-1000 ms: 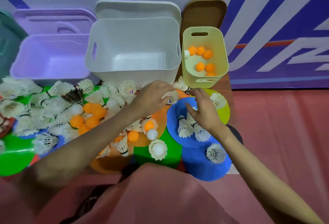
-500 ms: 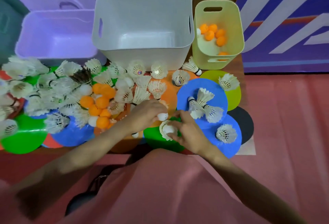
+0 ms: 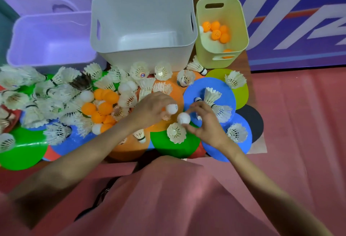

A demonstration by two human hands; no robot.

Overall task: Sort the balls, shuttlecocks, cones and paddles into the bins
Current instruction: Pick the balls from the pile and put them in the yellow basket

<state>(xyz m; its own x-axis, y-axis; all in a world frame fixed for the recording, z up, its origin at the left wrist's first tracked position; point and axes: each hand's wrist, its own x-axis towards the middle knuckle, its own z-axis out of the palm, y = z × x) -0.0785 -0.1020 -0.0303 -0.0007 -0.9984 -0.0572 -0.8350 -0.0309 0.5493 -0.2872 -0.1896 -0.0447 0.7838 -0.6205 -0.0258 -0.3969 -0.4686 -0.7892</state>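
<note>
My left hand [image 3: 149, 111] pinches a white ball [image 3: 171, 108] above the orange cone [image 3: 168, 104]. My right hand [image 3: 205, 123] pinches a second white ball [image 3: 183, 118], just above an upright shuttlecock [image 3: 176, 133] on the green cone [image 3: 174, 146]. A heap of orange balls [image 3: 102, 108] and white shuttlecocks [image 3: 56, 93] covers the flat cones at left. The yellow bin [image 3: 222, 61] at back right holds several orange balls [image 3: 216, 31]. The white bin [image 3: 142, 55] and the purple bin [image 3: 50, 57] show no contents.
Blue cones [image 3: 222, 85] with shuttlecocks lie right of my hands, over a black disc [image 3: 252, 117]. Bin lids lean behind the bins. A red paddle edge [image 3: 11, 115] shows at far left. Pink floor lies to the right, pink cloth across my lap.
Both hands drew back from the far edge of the table to the near cones. Each picked up a white ball and now holds it raised.
</note>
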